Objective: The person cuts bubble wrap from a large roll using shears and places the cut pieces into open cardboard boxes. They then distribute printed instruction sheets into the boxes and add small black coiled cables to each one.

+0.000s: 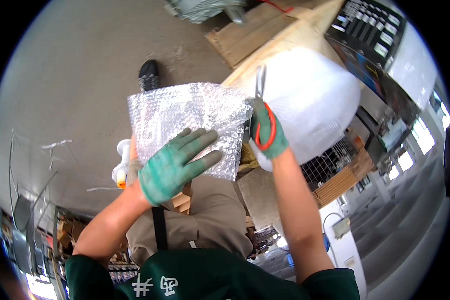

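Note:
A sheet of clear bubble wrap (pixel 185 112) spreads out in front of my body, above my lap. My left hand (pixel 172 167), in a green work glove with greyish fingertips, lies over its near part with the fingers stretched and apart. At the sheet's right edge is my right hand (pixel 272 127), gloved the same way. It grips scissors (pixel 268 135) with red handles, their metal blades pointing away from me. Whether the right fingers also pinch the edge of the bubble wrap I cannot tell.
Right of the sheet, a large roll of white wrapping (pixel 315 95) rests by a wooden board (pixel 255 37). A black tray or panel (pixel 370 25) stands at the far right. A white spool-like thing (pixel 123 155) is left of my leg; thin wire stands (pixel 22 200) rise farther left.

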Motion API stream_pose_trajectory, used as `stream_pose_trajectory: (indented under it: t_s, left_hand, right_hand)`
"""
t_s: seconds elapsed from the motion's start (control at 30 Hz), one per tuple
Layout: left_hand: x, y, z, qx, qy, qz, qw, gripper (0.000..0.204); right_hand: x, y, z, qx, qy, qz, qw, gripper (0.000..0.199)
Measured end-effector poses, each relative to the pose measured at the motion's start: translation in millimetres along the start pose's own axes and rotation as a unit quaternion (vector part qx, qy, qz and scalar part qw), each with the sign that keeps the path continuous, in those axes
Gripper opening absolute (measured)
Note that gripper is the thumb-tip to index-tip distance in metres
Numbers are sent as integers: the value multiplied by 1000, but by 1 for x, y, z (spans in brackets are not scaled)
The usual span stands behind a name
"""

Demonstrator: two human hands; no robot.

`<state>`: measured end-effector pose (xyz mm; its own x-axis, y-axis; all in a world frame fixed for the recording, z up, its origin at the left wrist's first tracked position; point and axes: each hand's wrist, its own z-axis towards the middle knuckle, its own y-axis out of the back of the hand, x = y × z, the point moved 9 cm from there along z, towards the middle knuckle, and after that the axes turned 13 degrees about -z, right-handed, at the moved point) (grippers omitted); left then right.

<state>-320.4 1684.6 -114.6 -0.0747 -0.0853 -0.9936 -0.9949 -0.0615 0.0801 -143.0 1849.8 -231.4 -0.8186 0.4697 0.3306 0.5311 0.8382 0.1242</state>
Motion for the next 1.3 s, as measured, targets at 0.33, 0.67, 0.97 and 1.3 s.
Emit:
stream_pose_trajectory:
  t_s: [0.33, 0.67, 0.97, 1.3]
  left_hand:
    - [-75, -130, 168, -65, 142, -780, 607, 95]
    - [-51, -193, 295, -63, 5, -323, 944, 77]
    - [122, -119, 145, -83, 237, 140, 958, 70]
    - [127, -60, 63, -195, 250, 99, 943, 28]
  right_hand:
    - [-104, 137, -204, -146, 175, 337, 914, 66]
    - [-145, 374, -198, -436, 182, 157, 867, 48]
    - [-241, 458, -167, -612, 44, 133, 778, 37]
    - [-60, 165, -91, -313, 201, -305, 877, 38]
